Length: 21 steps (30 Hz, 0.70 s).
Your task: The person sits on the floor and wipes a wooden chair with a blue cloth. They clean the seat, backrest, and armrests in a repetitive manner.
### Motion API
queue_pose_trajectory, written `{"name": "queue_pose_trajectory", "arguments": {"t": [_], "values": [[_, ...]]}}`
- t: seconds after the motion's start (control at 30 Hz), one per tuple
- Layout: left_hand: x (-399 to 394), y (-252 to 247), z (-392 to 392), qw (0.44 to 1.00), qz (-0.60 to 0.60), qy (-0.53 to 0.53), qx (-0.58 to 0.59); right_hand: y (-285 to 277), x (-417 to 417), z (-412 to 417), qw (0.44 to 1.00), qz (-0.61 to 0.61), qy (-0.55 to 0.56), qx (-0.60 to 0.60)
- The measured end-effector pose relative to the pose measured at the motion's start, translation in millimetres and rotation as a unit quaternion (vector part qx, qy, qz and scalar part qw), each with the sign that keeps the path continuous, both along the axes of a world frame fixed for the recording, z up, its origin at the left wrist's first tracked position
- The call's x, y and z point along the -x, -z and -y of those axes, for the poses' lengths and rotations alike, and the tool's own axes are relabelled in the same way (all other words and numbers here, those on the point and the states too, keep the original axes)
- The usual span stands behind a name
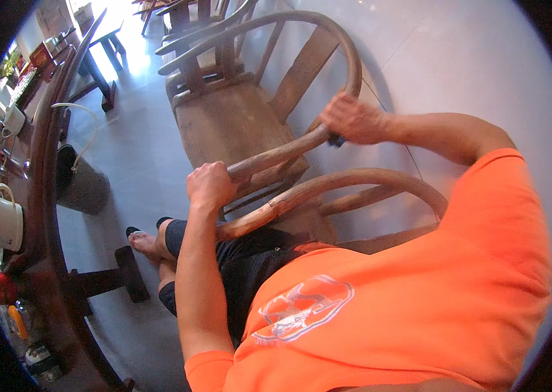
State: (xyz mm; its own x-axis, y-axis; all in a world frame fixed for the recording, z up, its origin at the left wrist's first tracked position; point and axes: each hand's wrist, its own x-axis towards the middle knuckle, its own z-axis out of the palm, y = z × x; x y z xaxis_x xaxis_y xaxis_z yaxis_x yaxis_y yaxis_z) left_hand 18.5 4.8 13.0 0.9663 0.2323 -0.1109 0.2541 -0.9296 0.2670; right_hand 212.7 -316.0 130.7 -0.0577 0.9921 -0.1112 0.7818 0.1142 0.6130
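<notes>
A wooden armchair with a horseshoe-shaped top rail (300,144) stands beside me, with its flat wooden seat (229,122) and broad back slat (305,73) in view. My left hand (211,183) is closed over the near armrest end of that rail. Farther along the same rail, at its bend, lies my right hand (354,120), slightly blurred. A small dark blue object (336,140) sticks out under the right hand; its kind cannot be made out. I sit in a similar chair, whose curved rail (354,181) passes between me and the first one.
A dark wooden table (43,196) runs along the left, bearing a white electric appliance (4,220) and other items. By it stands a dark grey bucket (85,183) with a pale hose (91,117) hanging towards it. More wooden chairs (192,24) line up beyond. The floor is pale tile (452,63).
</notes>
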Motion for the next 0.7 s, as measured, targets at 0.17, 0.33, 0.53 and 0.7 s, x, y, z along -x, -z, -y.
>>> {"name": "queue_pose_trajectory", "arguments": {"t": [0.17, 0.33, 0.53, 0.7], "values": [[2.3, 2.9, -2.0, 1.0, 0.0, -0.005, -0.007, -11.7, -17.3, 23.6, 0.962, -0.018, 0.206, -0.18], [-0.1, -3.9, 4.2, 1.0, 0.025, 0.01, -0.007, 13.9, -72.2, -8.9, 0.779, -0.192, 0.405, -0.438], [1.8, 2.8, -1.7, 0.999, 0.036, 0.012, -0.003, -31.8, -174.3, -66.1, 0.764, -0.151, 0.526, -0.343], [-0.8, 16.4, -1.9, 1.0, 0.024, 0.012, 0.017, -53.3, -267.7, -113.1, 0.903, -0.061, 0.388, -0.173]]}}
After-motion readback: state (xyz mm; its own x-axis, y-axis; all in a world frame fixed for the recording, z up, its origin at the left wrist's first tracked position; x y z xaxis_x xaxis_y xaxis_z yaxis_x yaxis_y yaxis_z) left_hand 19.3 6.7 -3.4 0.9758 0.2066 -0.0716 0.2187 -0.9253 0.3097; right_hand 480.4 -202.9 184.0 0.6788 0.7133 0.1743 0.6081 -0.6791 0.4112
